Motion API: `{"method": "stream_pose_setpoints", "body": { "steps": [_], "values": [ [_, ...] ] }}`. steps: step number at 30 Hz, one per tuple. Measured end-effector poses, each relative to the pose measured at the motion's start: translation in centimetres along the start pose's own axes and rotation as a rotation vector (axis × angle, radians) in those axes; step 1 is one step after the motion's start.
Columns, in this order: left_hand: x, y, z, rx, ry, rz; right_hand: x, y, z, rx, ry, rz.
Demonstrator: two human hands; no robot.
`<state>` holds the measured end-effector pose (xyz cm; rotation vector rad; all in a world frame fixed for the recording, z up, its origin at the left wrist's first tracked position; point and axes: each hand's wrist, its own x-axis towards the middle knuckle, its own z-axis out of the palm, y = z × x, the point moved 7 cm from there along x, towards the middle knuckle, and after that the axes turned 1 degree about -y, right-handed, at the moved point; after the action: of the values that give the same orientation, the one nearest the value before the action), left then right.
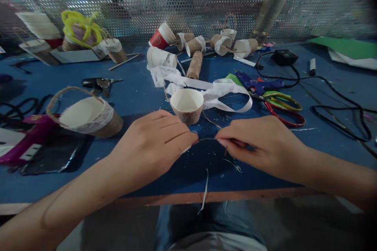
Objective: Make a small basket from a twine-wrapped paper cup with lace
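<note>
My left hand [159, 137] and my right hand [259, 139] face each other above the near edge of the table, fingers pinched closed. A thin strand of twine [207, 139] runs between their fingertips. Another piece of brown cord [210, 121] leads from beside the cup toward my right fingers. Just beyond my hands a twine-wrapped paper cup [187, 117] stands upright, white inside. Left of my left hand, a cup basket [101, 123] with white lace and a twine handle leans to one side. My fingers hide the ends of the strand.
White ribbon [225, 91], scissors [284, 111], a blue glue gun [259, 83] and its black cable lie beyond my hands. A twine roll [194, 66] and several wrapped cups are at the back, before a perforated metal screen [141, 4]. A magenta glue gun [28, 139] lies left.
</note>
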<state>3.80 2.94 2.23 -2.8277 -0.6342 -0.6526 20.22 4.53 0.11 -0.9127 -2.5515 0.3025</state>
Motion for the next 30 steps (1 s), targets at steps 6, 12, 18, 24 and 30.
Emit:
{"method": "stream_pose_setpoints", "body": {
  "steps": [6, 12, 18, 24, 30],
  "values": [
    [0.0, 0.0, 0.2, -0.029, -0.007, 0.005, 0.0, 0.0, 0.1, 0.002, 0.009, -0.001],
    [0.0, -0.2, 0.5, -0.042, -0.028, -0.014, 0.0, -0.1, 0.2, -0.005, 0.022, -0.030],
    [-0.1, -1.1, 0.3, -0.127, -0.055, -0.105, 0.0, -0.1, -0.2, -0.052, 0.031, -0.061],
    [-0.2, -1.3, 0.5, -0.205, -0.093, -0.156, -0.1, -0.3, -0.2, -0.045, 0.055, -0.088],
    [-0.3, -1.1, 0.8, -0.252, -0.103, -0.163, -0.3, -0.5, 0.1, -0.056, 0.013, -0.075]
  ]
}}
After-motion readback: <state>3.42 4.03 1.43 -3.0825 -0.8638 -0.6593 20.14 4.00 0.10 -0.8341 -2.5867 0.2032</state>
